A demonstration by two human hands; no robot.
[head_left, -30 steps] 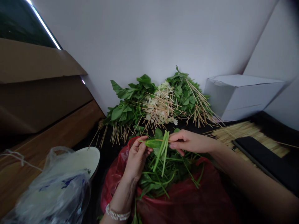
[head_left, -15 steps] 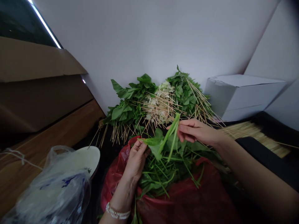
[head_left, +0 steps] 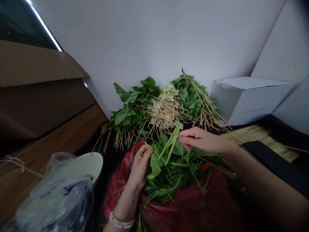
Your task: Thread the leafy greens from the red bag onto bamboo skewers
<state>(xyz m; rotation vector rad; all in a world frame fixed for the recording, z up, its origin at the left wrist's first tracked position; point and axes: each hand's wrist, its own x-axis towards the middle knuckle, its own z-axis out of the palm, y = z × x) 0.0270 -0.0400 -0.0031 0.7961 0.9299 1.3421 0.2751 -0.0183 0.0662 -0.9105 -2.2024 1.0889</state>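
My dark surface: bundled greens with bamboo sticks at twelve o'clock, white box at two, straw mat and black pad at three, red plastic bag at six.

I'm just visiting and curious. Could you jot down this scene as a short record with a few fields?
Right hand: pinching green stems
Left hand: beside leaves, fingers curled
Under hands: red bag holding greens
Behind: leafy bundles with bamboo skewers
Far right: white box
Near left: plastic bag, white dish
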